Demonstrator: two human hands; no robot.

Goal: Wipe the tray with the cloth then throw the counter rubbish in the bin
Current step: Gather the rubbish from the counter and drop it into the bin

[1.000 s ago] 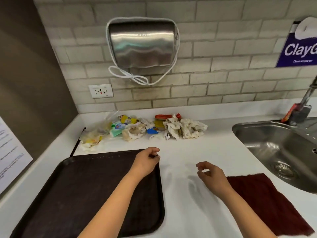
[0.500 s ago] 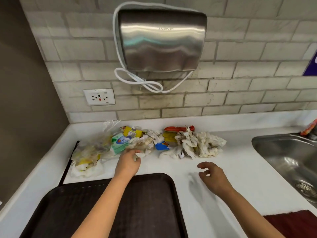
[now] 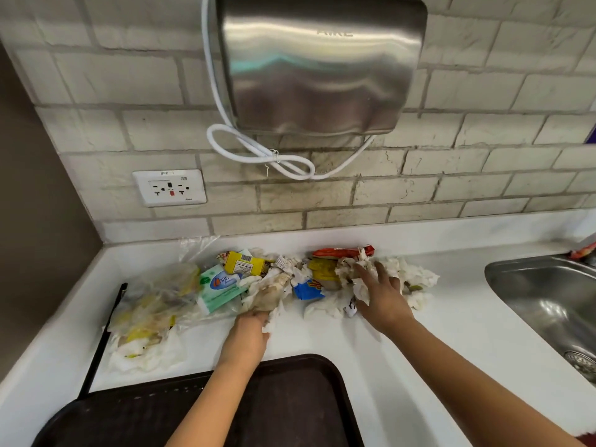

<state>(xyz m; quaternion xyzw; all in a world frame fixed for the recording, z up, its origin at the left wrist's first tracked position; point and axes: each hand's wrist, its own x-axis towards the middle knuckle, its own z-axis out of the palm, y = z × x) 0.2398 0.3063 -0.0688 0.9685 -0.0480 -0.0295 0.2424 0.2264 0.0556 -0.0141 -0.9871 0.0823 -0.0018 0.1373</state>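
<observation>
Rubbish (image 3: 274, 285) on white counter (image 3: 451, 333); left hand (image 3: 248, 337) grips tissue, right hand (image 3: 382, 301) splayed.

The back wall (image 3: 451, 91) is made of pale bricks with grey joints. A steel hand dryer (image 3: 319, 66) hangs on it, and its white cable (image 3: 258, 153) is tied in a loop below. A white socket (image 3: 170, 187) sits lower on the left. A plain brown side wall (image 3: 35, 221) meets the bricks at the left corner. Below runs a white counter (image 3: 435, 333) with a low upstand. A steel sink (image 3: 548, 301) is set into it on the right. The light is soft and even.
</observation>
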